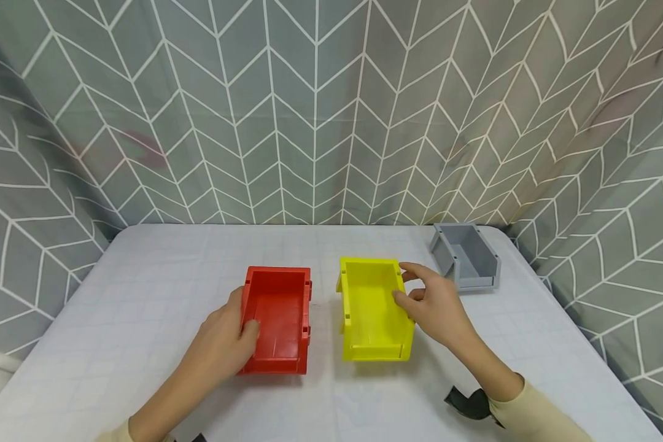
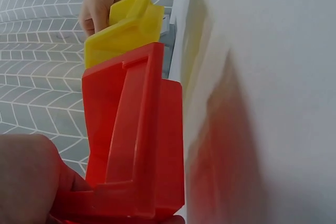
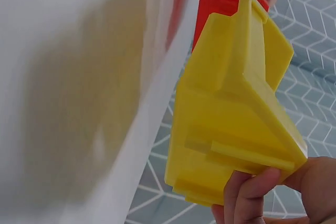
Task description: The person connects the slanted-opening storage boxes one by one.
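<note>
My left hand (image 1: 224, 336) grips a red plastic storage bin (image 1: 279, 319) by its left wall, thumb inside and fingers outside. In the left wrist view the red bin (image 2: 126, 135) hangs over the table, its reflection and shadow beside it. With my right hand (image 1: 433, 304) I pinch the right wall of a yellow storage bin (image 1: 376, 313), the thumb over the rim. The right wrist view shows fingertips (image 3: 257, 184) under a ridge on the yellow bin's side (image 3: 226, 124), also held above the table. Both bins have their open tops towards the head camera, with a narrow gap between them.
A grey storage bin (image 1: 469, 258) stands at the table's back right corner, behind my right hand. White cloth covers the table (image 1: 116, 294). A grey curtain with white chevron lines (image 1: 309, 123) rises along the back and sides. A black strap (image 1: 469, 403) hangs at my right wrist.
</note>
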